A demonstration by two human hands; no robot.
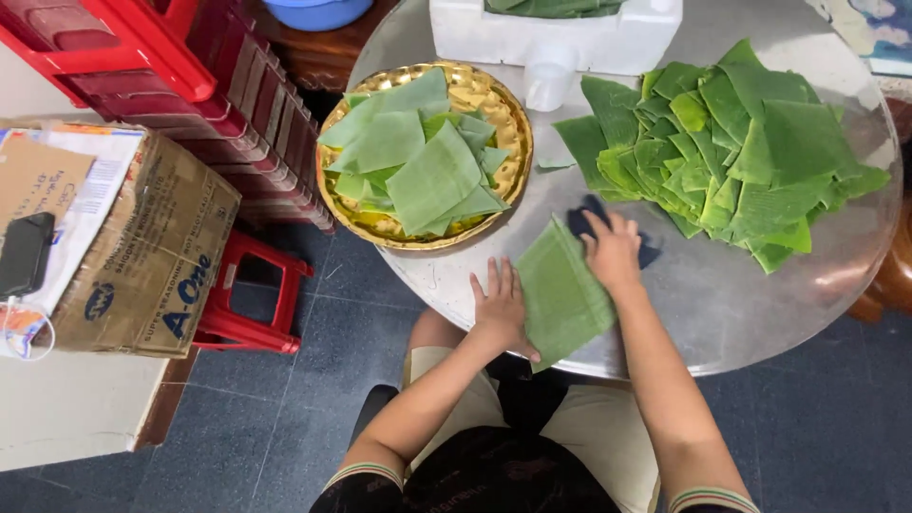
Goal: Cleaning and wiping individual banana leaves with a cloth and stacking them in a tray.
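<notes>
Seen from the head camera, a person sits at a round metal table (750, 294) with 1 green leaf piece (562, 294) lying flat near its front edge. The left hand (499, 309) lies palm-down on the tabletop with its fingers spread and straight, its thumb side touching the leaf's left edge; it grips nothing. The right hand (613, 249) presses down on a dark blue cloth (589, 220) at the leaf's upper right corner, fingers loosely spread over the cloth rather than closed around it, so it presses more than it clasps. Beyond the cloth, on the right half of the table, a broad heap of cut green leaves (731, 142) is spread out. At the table's left rim sits a round gold tray (508, 114) holding paler leaf pieces (423, 161). A white foam box (556, 38) stands at the far edge. Off the table to the left are a cardboard box (142, 256) and a red plastic stool (252, 304).
</notes>
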